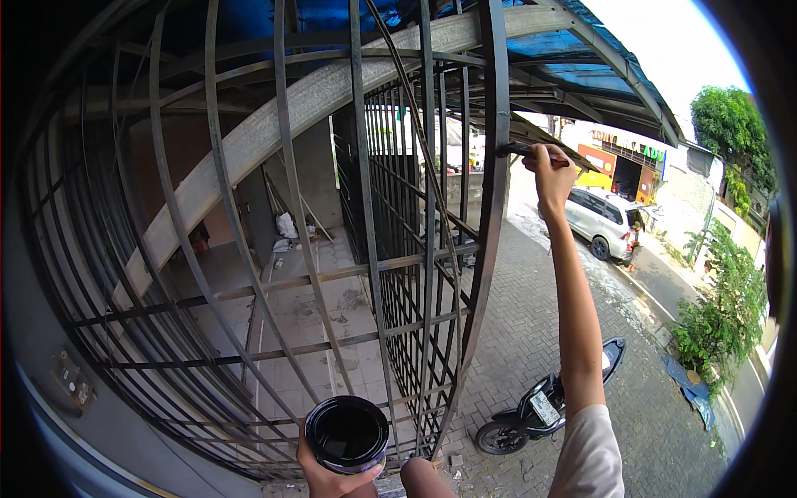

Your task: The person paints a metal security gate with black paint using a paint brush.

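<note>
Your left hand (pixel 319 473) grasps the can (pixel 347 432) of black paint, low in front of you. Your raised right hand (pixel 551 174) is closed around the brush (pixel 518 150), its tip at the post (pixel 496 191). Beyond stand the motorbike (pixel 525 419) and, farther, the car (pixel 594 214).

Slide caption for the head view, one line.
Right hand holding a brush at a metal post, left hand gripping a can of black paint.

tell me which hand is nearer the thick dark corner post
Right: the right hand is just right of the thick post, holding a brush up to it; the left hand is lower and farther left, holding a paint can.
</note>
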The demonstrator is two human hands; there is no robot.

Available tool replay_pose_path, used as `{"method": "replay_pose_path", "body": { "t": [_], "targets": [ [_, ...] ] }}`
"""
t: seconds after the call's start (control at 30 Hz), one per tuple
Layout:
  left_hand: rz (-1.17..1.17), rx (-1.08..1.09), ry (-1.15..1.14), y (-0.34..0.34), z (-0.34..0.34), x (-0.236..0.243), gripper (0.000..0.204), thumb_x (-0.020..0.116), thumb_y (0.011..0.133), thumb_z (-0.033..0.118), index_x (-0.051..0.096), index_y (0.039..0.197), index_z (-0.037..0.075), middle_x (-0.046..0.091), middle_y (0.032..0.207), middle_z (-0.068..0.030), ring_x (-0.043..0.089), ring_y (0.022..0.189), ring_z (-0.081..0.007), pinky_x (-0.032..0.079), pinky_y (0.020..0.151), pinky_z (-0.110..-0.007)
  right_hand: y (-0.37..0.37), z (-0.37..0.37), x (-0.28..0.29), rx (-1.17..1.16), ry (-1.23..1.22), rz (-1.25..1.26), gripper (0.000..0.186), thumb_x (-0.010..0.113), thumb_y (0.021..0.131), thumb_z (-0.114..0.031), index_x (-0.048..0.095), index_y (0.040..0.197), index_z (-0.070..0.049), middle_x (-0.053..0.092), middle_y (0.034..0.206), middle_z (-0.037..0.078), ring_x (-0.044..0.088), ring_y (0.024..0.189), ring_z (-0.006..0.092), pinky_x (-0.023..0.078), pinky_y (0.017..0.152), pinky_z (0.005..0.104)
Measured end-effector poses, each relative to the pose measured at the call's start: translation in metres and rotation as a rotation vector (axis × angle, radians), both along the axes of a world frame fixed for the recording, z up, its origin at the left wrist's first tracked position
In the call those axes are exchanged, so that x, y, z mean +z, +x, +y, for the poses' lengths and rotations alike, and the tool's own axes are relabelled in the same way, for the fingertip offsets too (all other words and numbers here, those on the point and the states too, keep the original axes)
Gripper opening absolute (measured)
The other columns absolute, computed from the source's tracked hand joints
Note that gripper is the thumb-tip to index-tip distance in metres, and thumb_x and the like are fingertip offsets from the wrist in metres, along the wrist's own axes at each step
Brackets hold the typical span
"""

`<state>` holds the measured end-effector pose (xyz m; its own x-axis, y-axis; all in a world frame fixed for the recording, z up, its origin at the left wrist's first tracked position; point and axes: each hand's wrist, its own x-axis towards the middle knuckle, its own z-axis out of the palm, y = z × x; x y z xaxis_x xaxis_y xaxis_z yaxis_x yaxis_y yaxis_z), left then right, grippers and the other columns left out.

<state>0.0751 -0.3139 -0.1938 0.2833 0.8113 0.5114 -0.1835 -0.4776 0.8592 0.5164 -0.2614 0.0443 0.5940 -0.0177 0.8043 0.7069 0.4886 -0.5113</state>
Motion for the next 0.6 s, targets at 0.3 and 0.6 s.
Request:
{"method": "replay_pose_path", "body": {
  "t": [0.3, 0.6],
  "targets": [
    [0.0, -0.022, -0.003, -0.003, -0.001, -0.002, 0.083, 0.081, 0.043, 0.017, 0.043, 0.113, -0.005, 0.058, 0.102, -0.0164, 0.061, 0.092, -0.0246, 0.048, 0.083, -0.035, 0.011, -0.004, -0.119, -0.06, -0.197, -0.057, 0.016, 0.056, 0.079, -0.011, 0.065, 0.074, 0.002, 0.062, 0.058, 0.006, 0.059, 0.054, 0.0087, 0.045, 0.053, 0.0201],
    [0.027, 0.012, 0.01, -0.007, -0.003, 0.0, 0.084, 0.082, 0.043, 0.018, 0.043, 0.114, -0.006, 0.057, 0.103, -0.0175, 0.061, 0.093, -0.0255, 0.048, 0.083, -0.035, -0.001, 0.004, -0.024, -0.137, -0.194, -0.089, 0.023, 0.054, 0.078, -0.017, 0.066, 0.075, 0.003, 0.063, 0.057, 0.009, 0.062, 0.054, 0.0121, 0.046, 0.054, 0.0208]
  ]
}}
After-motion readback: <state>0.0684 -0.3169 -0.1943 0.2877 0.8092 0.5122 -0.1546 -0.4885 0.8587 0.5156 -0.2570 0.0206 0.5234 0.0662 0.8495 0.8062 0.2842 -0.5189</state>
